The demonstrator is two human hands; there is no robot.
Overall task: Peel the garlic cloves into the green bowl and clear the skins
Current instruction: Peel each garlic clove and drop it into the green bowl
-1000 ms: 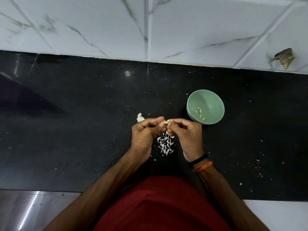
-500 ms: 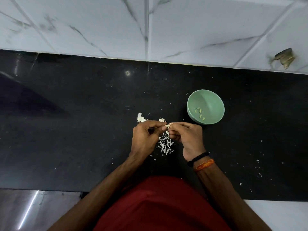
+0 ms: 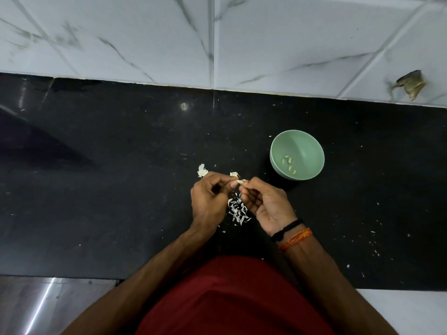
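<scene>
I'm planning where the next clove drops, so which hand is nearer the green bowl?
Right. The right hand sits just below and left of the green bowl, a small gap away. The left hand is farther left, beyond the garlic clove both hands pinch.

Single view, worn on the head, looking forward and steeply down onto a black counter (image 3: 96, 189) from close above. Tiled wall (image 3: 145, 39) across the top edge, red shirt (image 3: 229, 298) filling the bottom. Both forearms reaching in from below, left hand (image 3: 208, 201) and right hand (image 3: 268, 204) meeting near the centre of the picture
</scene>
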